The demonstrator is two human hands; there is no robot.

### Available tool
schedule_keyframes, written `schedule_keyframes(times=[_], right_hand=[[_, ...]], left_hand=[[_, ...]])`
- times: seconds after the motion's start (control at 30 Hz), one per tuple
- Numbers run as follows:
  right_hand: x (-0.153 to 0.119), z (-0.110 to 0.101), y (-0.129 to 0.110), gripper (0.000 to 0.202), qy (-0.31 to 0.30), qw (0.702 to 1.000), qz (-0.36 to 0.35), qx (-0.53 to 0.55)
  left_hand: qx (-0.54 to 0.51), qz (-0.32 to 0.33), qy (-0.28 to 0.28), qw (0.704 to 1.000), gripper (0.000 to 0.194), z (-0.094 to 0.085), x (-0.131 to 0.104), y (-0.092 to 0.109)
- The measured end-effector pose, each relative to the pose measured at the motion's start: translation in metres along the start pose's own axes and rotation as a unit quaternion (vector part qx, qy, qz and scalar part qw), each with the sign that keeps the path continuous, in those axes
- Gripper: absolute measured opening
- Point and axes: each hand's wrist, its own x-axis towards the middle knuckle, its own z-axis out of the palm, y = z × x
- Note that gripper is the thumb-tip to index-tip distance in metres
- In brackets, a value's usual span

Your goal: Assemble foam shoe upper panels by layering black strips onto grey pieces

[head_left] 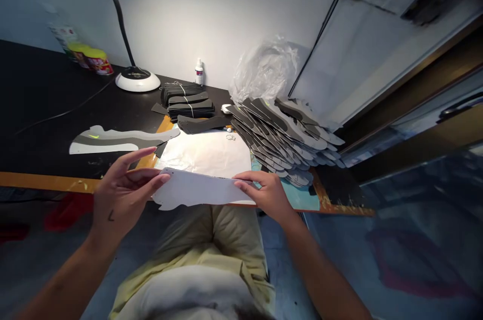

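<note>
Held up at the table's front edge is a shoe upper piece (199, 190), its pale plain side toward me and its lower edge wavy. My left hand (126, 184) pinches its left end between thumb and a finger, the index finger raised apart. At the other end, my right hand (264, 190) grips the piece between thumb and fingers. Behind it lies a white sheet (211, 151). A grey-and-white shoe upper piece (121, 140) with a small yellow-green mark rests flat to the left. To the right, similar pieces lie in a fanned pile (279, 134).
Bundles of dark strips (190, 103) stand behind the sheet, with loose dark strips (202, 124) before them. Farther back are a desk lamp (138, 79), a small white bottle (199, 72) and a clear plastic bag (266, 68). Yellow-lidded containers (92, 58) sit at the far left.
</note>
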Motion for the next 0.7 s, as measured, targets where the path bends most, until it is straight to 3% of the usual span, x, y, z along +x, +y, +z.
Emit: schedule_keyframes(times=[0.3,0.5,0.6,0.7], right_hand=[[0.005,0.005,0.004,0.019,-0.022,0.994,0.095,0.047],[0.004,0.01,0.013,0.024,-0.018,0.993,0.113,0.042],[0.003,0.01,0.016,0.024,-0.019,0.993,0.112,0.029],[0.001,0.009,0.017,0.023,-0.019,0.994,0.105,0.016]], left_hand=[[0.021,-0.084,0.004,0.996,0.048,0.0,-0.002,-0.004],[0.091,-0.083,0.002,0.992,0.038,-0.001,0.003,-0.015],[0.101,-0.086,-0.019,0.991,0.034,-0.001,0.004,-0.023],[0.135,-0.047,-0.054,0.988,0.027,-0.002,0.006,-0.03]])
